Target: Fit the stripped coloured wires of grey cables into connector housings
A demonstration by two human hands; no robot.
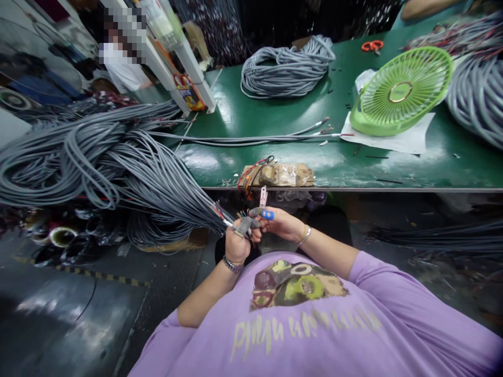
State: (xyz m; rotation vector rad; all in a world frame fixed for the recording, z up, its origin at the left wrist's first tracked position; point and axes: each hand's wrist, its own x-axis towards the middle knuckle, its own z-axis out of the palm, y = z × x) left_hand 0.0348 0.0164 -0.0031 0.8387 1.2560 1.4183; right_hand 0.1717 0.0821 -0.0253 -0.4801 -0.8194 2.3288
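Observation:
My left hand [238, 246] is closed around the end of a grey cable [227, 222], just beyond the table's front edge. Thin coloured wires [242, 213] stick out from between the two hands. Grey wrapping covers some of my fingertips. Close beside it, my right hand [282, 222] has its fingers pinched together at the wires. A small blue piece [268, 214] and a pale, flat strip [263, 197] show at those fingers; whether they belong to one tool I cannot tell. The fingertips partly hide what is pinched.
A large bundle of grey cables [157, 162] drapes over the table's left side. Ahead, a taped wooden block [283, 175] sits on the green table [220, 162] edge. Farther back are a coiled cable [283, 68], a green fan [401, 91] and orange-handled scissors [372, 46]. Other people are beyond.

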